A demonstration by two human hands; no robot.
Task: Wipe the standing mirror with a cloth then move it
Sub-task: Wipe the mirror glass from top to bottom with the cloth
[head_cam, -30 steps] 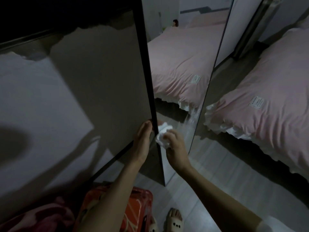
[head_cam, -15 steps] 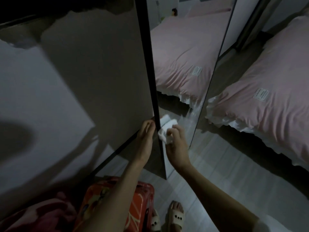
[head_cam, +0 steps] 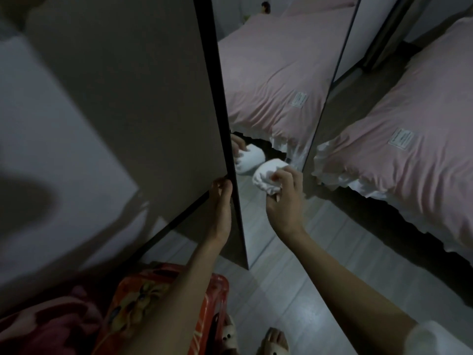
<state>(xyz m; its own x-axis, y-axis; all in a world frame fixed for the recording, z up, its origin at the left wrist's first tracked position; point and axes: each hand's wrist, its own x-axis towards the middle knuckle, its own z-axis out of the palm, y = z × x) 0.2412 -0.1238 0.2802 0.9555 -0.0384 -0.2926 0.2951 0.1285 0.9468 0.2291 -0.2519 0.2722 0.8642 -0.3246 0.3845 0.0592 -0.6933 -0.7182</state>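
A tall standing mirror [head_cam: 276, 80] with a thin black frame stands on the floor, seen nearly edge-on, its brown back panel to the left. My left hand [head_cam: 221, 208] grips the near black edge of the mirror low down. My right hand [head_cam: 284, 201] holds a bunched white cloth [head_cam: 266, 175] just in front of the lower glass. The glass reflects the cloth, some fingers and the pink bed.
A bed with a pink cover [head_cam: 409, 139] fills the right side, close to the mirror. A red patterned case [head_cam: 158, 298] lies on the floor at my feet. A pale wall [head_cam: 51, 149] is on the left. Light grey floor [head_cam: 294, 278] runs between.
My right hand has carried the cloth from the mirror's near edge to the right across the lower glass. The view has shifted slightly. My left hand stays on the frame.
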